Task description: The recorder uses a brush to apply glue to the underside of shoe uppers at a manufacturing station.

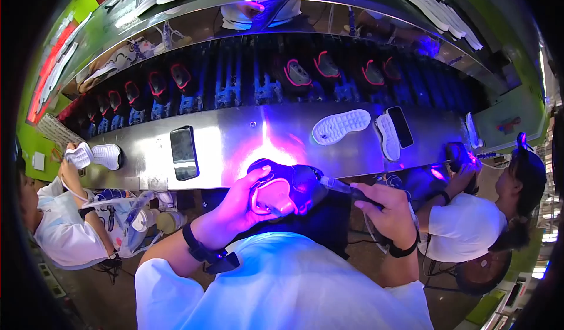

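Near the bench's front edge, my left hand (235,204) grips a dark shoe upper (299,184), its collar opening toward me and its rim glowing pink-red under violet light. My thumb lies on top, and the fingers beneath are partly hidden. Closed around the dark handle of a slim brush-like tool (338,184) is my right hand (392,211). The tool has a pale, translucent front part. Its tip meets or nearly meets the right end of the upper; contact is hard to tell.
On the metal bench (226,133) lie a phone (184,152), a white sole (341,127), another sole (388,137) and a second phone (400,127). Behind runs a dark rack (235,71) of several uppers. Co-workers sit left (76,218) and right (470,221).
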Action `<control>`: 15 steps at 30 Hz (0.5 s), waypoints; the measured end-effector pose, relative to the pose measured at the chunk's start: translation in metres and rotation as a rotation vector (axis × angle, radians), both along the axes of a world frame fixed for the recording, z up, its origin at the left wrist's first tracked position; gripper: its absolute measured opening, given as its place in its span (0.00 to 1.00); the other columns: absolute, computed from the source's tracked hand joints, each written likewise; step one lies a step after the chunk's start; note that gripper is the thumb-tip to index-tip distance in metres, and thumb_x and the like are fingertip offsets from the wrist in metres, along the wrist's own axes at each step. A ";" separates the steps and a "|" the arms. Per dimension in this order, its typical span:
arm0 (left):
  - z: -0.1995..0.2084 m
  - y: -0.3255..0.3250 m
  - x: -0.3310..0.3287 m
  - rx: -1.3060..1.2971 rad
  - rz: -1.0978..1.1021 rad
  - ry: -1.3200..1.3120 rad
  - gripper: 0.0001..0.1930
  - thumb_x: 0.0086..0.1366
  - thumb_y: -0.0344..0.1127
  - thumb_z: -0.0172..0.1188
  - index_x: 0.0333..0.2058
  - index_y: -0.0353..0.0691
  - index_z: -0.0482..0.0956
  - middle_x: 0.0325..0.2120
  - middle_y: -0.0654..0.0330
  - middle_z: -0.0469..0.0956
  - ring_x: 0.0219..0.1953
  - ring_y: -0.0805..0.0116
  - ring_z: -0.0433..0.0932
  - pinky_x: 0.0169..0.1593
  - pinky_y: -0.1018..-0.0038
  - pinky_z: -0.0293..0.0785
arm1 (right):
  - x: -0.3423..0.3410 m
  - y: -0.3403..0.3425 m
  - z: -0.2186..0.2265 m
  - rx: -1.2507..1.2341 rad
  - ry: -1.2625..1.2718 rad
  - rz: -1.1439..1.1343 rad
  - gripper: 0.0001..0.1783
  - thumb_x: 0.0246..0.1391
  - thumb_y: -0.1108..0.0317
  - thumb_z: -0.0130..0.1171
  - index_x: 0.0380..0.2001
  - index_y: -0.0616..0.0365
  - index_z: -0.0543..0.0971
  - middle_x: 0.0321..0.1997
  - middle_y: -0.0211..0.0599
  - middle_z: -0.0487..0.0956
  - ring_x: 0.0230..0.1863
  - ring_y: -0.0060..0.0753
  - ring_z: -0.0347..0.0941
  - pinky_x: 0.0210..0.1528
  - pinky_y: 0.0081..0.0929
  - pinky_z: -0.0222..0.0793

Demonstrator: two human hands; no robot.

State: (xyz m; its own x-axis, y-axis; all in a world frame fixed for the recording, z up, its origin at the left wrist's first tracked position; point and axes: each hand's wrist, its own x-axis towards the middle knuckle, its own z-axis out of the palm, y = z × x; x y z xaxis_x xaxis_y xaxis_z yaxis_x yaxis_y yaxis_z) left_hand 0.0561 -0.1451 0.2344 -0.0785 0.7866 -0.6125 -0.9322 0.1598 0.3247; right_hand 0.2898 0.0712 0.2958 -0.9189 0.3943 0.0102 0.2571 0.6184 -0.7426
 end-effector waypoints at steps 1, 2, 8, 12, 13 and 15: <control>0.000 0.002 0.000 0.002 -0.003 -0.051 0.25 0.74 0.54 0.53 0.58 0.41 0.72 0.47 0.51 0.81 0.44 0.58 0.85 0.45 0.63 0.87 | -0.004 0.005 0.002 0.040 0.017 0.010 0.23 0.51 0.73 0.71 0.53 0.53 0.84 0.27 0.41 0.76 0.26 0.41 0.73 0.31 0.34 0.68; 0.002 0.001 0.000 -0.009 -0.007 -0.054 0.25 0.74 0.54 0.53 0.58 0.41 0.72 0.47 0.51 0.81 0.44 0.58 0.85 0.45 0.63 0.87 | -0.006 0.008 0.005 0.078 0.027 0.020 0.23 0.51 0.73 0.71 0.53 0.53 0.84 0.27 0.41 0.77 0.27 0.42 0.73 0.31 0.33 0.69; -0.007 -0.006 -0.003 0.033 -0.016 -0.750 0.31 0.70 0.57 0.57 0.59 0.38 0.71 0.48 0.43 0.79 0.43 0.47 0.83 0.41 0.63 0.89 | -0.023 0.019 0.007 0.090 0.089 0.069 0.24 0.50 0.74 0.70 0.53 0.51 0.84 0.32 0.43 0.80 0.31 0.45 0.77 0.35 0.33 0.72; -0.036 -0.015 0.001 0.095 -0.023 -0.949 0.35 0.67 0.60 0.58 0.59 0.33 0.70 0.48 0.39 0.78 0.46 0.44 0.81 0.42 0.63 0.88 | -0.037 0.017 -0.003 0.061 0.141 0.089 0.25 0.45 0.78 0.70 0.51 0.56 0.84 0.29 0.40 0.79 0.28 0.39 0.76 0.33 0.29 0.70; -0.040 -0.017 0.002 0.151 -0.032 -1.057 0.38 0.67 0.61 0.59 0.59 0.30 0.70 0.49 0.37 0.77 0.48 0.44 0.80 0.44 0.61 0.88 | -0.042 0.016 -0.006 0.046 0.168 0.110 0.25 0.45 0.79 0.70 0.51 0.57 0.84 0.29 0.40 0.79 0.28 0.38 0.76 0.33 0.29 0.70; -0.045 -0.018 0.003 0.227 -0.061 -1.265 0.48 0.63 0.65 0.61 0.60 0.19 0.63 0.51 0.31 0.72 0.51 0.43 0.78 0.46 0.60 0.86 | -0.047 0.015 -0.016 0.050 0.199 0.125 0.25 0.44 0.80 0.70 0.50 0.57 0.84 0.29 0.40 0.79 0.28 0.38 0.76 0.33 0.29 0.70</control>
